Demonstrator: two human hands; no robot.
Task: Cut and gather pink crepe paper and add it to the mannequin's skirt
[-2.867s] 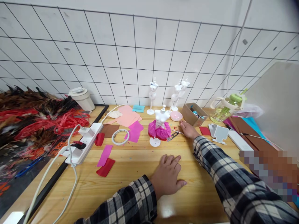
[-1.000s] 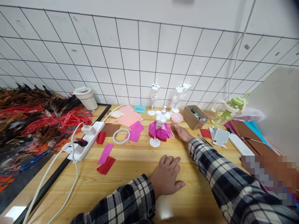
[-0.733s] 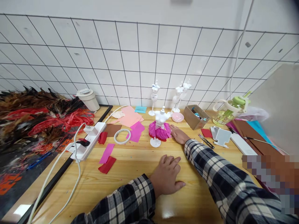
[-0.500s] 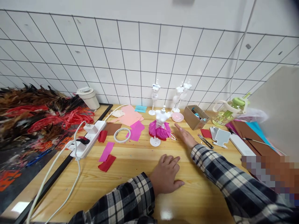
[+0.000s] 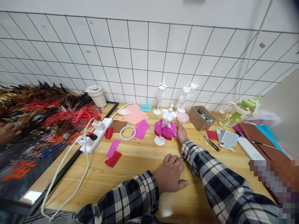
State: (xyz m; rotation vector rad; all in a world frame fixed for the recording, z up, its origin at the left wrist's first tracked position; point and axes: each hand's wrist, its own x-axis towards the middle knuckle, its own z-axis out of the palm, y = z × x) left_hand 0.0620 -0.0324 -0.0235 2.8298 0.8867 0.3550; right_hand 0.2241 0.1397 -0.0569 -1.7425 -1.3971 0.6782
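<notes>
My left hand (image 5: 171,175) lies flat on the wooden table (image 5: 130,174) with its fingers stretched out, holding nothing. My right hand (image 5: 181,133) reaches forward just right of a small white mannequin in a magenta skirt (image 5: 165,128). Its fingertips are closed on the near rim of a small pink dish (image 5: 183,117), which sits tilted as if raised off the table. Both arms wear plaid sleeves.
Two bare white mannequins (image 5: 161,93) (image 5: 188,93) stand by the tiled wall. A cardboard box (image 5: 198,119), snips (image 5: 211,143), a white stand (image 5: 227,140) and a green-lidded bottle (image 5: 240,110) lie right. Paper pieces, a tape ring (image 5: 127,133), a power strip (image 5: 95,135) and feathers (image 5: 35,109) lie left. Another person's hand (image 5: 7,132) shows at the left edge.
My right hand left the snips on the table, moved left past the skirted mannequin, then reached forward to the pink dish. My left hand stayed flat. The view shifted.
</notes>
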